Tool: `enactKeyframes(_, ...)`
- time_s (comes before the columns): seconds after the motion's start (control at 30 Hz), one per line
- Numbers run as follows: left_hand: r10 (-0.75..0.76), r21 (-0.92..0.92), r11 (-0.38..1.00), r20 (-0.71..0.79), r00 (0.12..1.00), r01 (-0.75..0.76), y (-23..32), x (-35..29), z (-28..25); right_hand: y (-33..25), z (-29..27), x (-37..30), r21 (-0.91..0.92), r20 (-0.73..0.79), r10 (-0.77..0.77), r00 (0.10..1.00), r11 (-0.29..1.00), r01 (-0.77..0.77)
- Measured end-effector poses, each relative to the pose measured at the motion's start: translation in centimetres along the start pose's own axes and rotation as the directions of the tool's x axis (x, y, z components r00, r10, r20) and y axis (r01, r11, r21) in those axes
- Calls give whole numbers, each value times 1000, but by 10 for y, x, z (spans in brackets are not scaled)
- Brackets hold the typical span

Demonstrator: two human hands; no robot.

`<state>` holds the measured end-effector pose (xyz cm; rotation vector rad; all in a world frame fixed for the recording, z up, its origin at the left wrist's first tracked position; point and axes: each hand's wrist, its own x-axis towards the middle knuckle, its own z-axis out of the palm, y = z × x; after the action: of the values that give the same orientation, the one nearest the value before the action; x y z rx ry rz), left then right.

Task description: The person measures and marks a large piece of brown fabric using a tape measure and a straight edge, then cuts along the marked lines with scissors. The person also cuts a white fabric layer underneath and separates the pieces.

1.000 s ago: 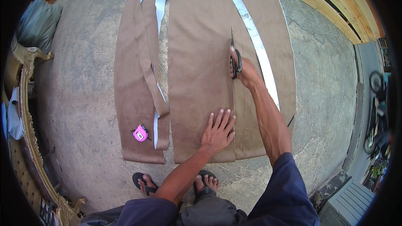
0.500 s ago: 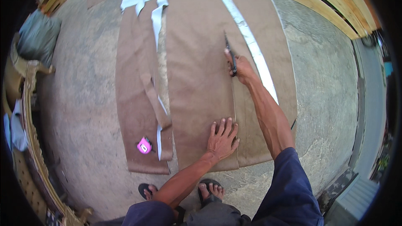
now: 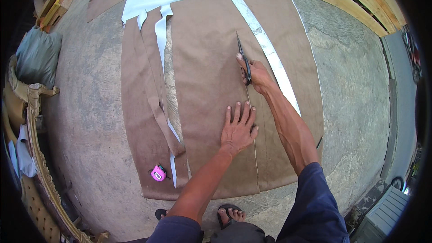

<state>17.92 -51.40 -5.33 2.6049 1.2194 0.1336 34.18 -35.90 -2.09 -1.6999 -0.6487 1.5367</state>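
Note:
Brown fabric with a white underside lies spread on the floor. My right hand is closed round the handles of dark scissors, whose blades point away from me over the cloth. From the scissors a straight cut runs back toward me. My left hand lies flat on the fabric, fingers spread, beside that cut. A long white straightedge strip rests on the cloth to the right of the scissors. Further left, a narrow cut strip lies twisted, its white side partly showing.
A pink tape measure sits on the fabric at the near left. Along the left stand a carved furniture frame and a stuffed grey bag. Wooden framing is at the far right; a grey box stands near right.
My left hand has slid forward along the cut, closer to the scissors. The scissors and right hand have advanced slightly on the fabric, and the cut is longer. The view has shifted a little.

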Motion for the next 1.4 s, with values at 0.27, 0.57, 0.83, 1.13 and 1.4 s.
enactKeyframes(0.27,-1,-17,1000,18,1000,1,0,0,-5,-13,4,26,143,62,-60,996,988,51)
enactKeyframes(0.57,-5,-40,999,12,1000,5,0,1,-4,-41,2,50,117,69,-59,996,992,50)
enactKeyframes(0.83,-9,-50,999,53,999,12,-1,1,-4,-57,8,68,200,54,-51,997,979,39)
enactKeyframes(1.13,-7,-42,999,30,1000,9,-1,1,-5,-73,9,96,315,117,-105,988,947,63)
enactKeyframes(1.4,-13,-62,998,23,1000,14,-1,2,-4,-89,10,112,197,60,-72,996,979,59)
